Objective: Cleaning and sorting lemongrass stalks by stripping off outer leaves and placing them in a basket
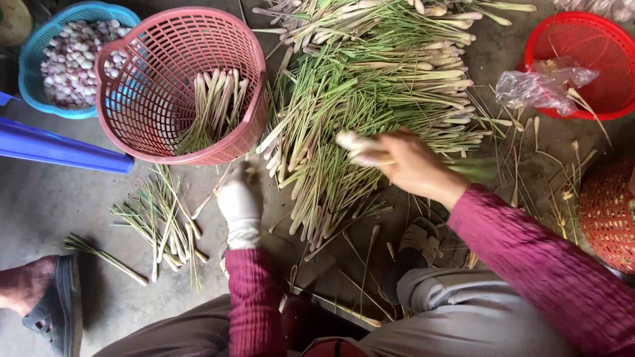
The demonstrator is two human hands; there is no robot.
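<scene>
Head view, looking down at a concrete floor [59, 198].

Left hand [239, 195]: gloved in white, wrist straight, arm in a maroon sleeve reaching forward from the lap. Fingers curled inward at the lower rim of the pink basket [178, 86]; something pale sits at the fingertips, but whether they pinch it cannot be told.

Right hand [403, 162]: bare, blurred, arm bent across the body from the right. Fingers closed around the pale root ends of a few lemongrass stalks [357, 147], which stick out to the left of the fist, just over the lower edge of the pile.

Lemongrass pile [377, 73]: large heap of green stalks spread over the floor ahead of both hands, between the pink basket and the red basket [585, 46].

Pink basket: tilted, with a small bunch of trimmed stalks inside. Behind it, touching, a blue basket [40, 46] of small purple bulbs.

Red basket: upper right, a crumpled clear plastic bag [539, 86] hanging over its rim.

Loose cut stalks [159, 218]: scattered on the floor left of the gloved hand.

Sandalled foot [43, 297]: lower left, well apart.
</scene>
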